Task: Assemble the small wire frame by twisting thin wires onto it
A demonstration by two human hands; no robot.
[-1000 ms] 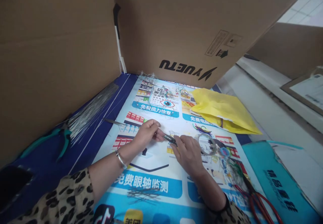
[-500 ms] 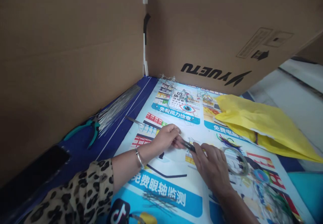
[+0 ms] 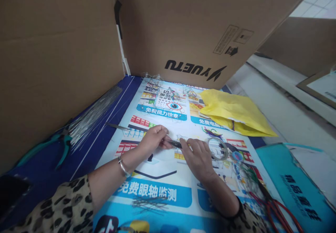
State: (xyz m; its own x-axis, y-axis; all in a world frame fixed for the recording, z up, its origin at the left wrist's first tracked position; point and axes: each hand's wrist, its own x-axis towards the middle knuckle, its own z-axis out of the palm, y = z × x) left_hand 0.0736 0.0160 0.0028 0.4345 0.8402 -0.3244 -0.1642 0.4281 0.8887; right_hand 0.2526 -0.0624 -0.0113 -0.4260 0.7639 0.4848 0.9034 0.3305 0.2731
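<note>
Over the middle of the printed sheet, my right hand (image 3: 198,157) is closed around a slim dark tool (image 3: 175,143) with a narrow tip. Its handle is hidden in my palm, so its exact kind is unclear. The tip points left, to the fingertips of my left hand (image 3: 156,138), which are pinched together. Whatever sits between those fingers is too small to make out. Left of that hand lies a slender metal pointed tool (image 3: 118,126). Below both hands, a small pile of short wires (image 3: 149,204) rests on the sheet.
Teal-handled pliers (image 3: 64,145) lie at the left beside a bundle of straight wires (image 3: 96,115). To the right are a tape roll (image 3: 218,149), red-handled scissors (image 3: 278,210), tangled wire (image 3: 248,177) and a yellow bag (image 3: 236,110). Cardboard walls (image 3: 183,26) stand behind.
The view has swung right, so the scissors and more of the teal packet now show. Both hands stay close together, with the dark tool still in the right one.
</note>
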